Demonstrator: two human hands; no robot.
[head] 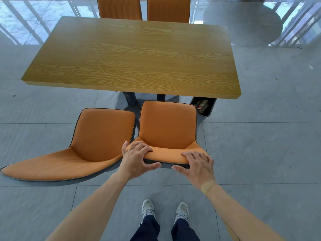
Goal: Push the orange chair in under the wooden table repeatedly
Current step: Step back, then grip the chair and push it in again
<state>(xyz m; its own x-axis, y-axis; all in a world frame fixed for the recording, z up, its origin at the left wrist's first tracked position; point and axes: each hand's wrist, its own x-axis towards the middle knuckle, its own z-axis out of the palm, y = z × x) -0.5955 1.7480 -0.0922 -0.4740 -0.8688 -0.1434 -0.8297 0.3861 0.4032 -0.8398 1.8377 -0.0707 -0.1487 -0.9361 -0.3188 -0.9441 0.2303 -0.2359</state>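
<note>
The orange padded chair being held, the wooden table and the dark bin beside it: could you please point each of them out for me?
Orange padded chair held by both hands (167,126): head view, middle of the seat.
Wooden table (135,56): head view, centre of the bare top.
Dark bin (211,108): head view, right wall.

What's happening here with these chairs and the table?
A person stands behind an orange chair and grips the top of its backrest with both hands, the left hand near one corner and the right hand near the other. The chair faces the wooden table, with the front of its seat about at the table's near edge, so it is not yet tucked underneath. A second orange chair stands just to its left, and two more sit on the far side.
</note>
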